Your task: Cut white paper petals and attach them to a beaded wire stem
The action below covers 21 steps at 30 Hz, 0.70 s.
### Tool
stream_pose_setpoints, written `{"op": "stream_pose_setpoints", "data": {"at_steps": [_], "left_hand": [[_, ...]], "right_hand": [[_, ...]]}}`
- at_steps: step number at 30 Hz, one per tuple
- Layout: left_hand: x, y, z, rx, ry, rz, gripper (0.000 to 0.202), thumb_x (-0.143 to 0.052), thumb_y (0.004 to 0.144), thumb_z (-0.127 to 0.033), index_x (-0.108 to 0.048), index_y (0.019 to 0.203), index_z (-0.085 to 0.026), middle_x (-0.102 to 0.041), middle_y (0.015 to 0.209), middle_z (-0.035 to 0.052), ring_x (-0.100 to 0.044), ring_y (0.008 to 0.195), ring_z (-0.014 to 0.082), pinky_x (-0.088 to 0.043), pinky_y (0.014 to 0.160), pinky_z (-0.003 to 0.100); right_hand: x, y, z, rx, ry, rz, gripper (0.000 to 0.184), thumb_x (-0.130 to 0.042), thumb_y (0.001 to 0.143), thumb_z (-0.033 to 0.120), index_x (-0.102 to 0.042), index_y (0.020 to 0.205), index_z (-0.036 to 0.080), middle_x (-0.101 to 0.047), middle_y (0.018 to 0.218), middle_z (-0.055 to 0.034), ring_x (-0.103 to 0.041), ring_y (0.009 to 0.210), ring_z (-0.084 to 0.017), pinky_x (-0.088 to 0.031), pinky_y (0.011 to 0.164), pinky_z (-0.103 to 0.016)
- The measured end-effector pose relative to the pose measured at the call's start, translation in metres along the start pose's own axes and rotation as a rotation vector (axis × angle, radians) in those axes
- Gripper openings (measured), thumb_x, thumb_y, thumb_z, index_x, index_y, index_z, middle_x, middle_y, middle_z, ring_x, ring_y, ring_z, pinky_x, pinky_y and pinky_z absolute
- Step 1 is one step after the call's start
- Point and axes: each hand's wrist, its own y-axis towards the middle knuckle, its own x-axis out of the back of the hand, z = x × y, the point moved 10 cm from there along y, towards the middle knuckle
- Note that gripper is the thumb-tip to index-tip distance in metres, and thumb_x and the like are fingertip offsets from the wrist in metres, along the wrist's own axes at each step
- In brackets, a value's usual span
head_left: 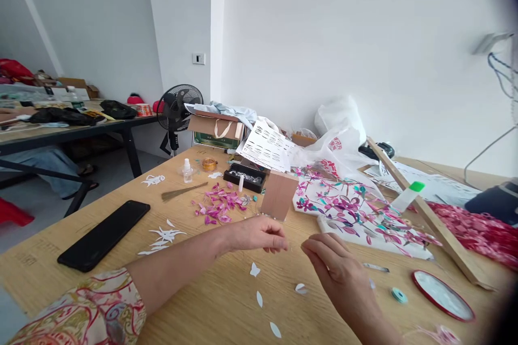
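Observation:
My left hand [259,234] hovers over the wooden table [210,302] with its fingers curled and pinched together; what it holds, if anything, is too small to make out. My right hand [338,269] faces it a short way to the right, fingers bent and pinched near the left fingertips. Below the two hands lie several small white paper petals [254,269]. A heap of pink petals [218,206] sits just beyond the left hand, beside a small brown card box [279,195].
A black phone [104,234] lies at the left. White cutouts [164,237], a small glue bottle [186,171], a black tray [245,178], a flowered panel [356,210], a wooden frame [424,215] and a round red-rimmed lid [442,295] crowd the table. A fan [177,110] stands behind.

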Motion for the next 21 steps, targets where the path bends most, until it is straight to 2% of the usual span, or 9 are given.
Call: {"op": "stream_pose_setpoints", "data": {"at_steps": [4,8,11,16,21], "left_hand": [[-0.010,0.006,0.006,0.017,-0.024,0.032,0.016,-0.061,0.065,-0.027,-0.055,0.062,-0.013,-0.047,0.054,-0.0039,-0.042,0.053,0.0063,-0.032,0.053,0.020],[-0.010,0.007,0.012,0.009,-0.141,0.030,0.017,-0.065,0.060,-0.026,-0.054,0.057,-0.013,-0.046,0.051,-0.0044,-0.041,0.050,0.0060,-0.031,0.051,0.020],[-0.007,0.004,0.015,0.017,-0.239,0.026,0.020,-0.067,0.058,-0.027,-0.053,0.055,-0.013,-0.047,0.050,-0.0041,-0.042,0.049,0.0056,-0.030,0.050,0.020],[-0.001,0.001,0.020,0.044,-0.397,0.020,0.022,-0.069,0.057,-0.027,-0.054,0.058,-0.012,-0.051,0.054,-0.0028,-0.042,0.048,0.0043,-0.030,0.050,0.019],[0.004,-0.001,0.022,0.070,-0.443,0.015,0.022,-0.070,0.057,-0.026,-0.054,0.059,-0.012,-0.053,0.055,-0.0027,-0.042,0.047,0.0039,-0.030,0.050,0.019]], "right_hand": [[-0.005,0.002,0.014,0.048,0.002,0.025,0.020,-0.039,0.085,0.017,-0.056,0.074,0.019,-0.057,0.070,-0.0045,-0.050,0.067,-0.016,-0.038,0.058,-0.027],[-0.008,0.004,0.013,0.023,0.051,0.045,0.018,-0.041,0.084,0.017,-0.055,0.076,0.020,-0.056,0.070,-0.0043,-0.050,0.067,-0.016,-0.038,0.058,-0.027],[-0.006,0.002,-0.002,-0.035,0.104,0.054,0.015,-0.042,0.084,0.018,-0.054,0.075,0.020,-0.056,0.072,-0.0036,-0.051,0.068,-0.015,-0.039,0.059,-0.026],[0.003,-0.007,-0.042,-0.190,0.156,0.021,0.013,-0.044,0.082,0.022,-0.053,0.073,0.021,-0.056,0.073,-0.0026,-0.053,0.068,-0.015,-0.040,0.060,-0.025],[0.014,-0.012,-0.066,-0.298,0.180,-0.037,0.017,-0.045,0.081,0.027,-0.054,0.068,0.021,-0.057,0.071,-0.0021,-0.053,0.067,-0.016,-0.040,0.059,-0.026]]}}
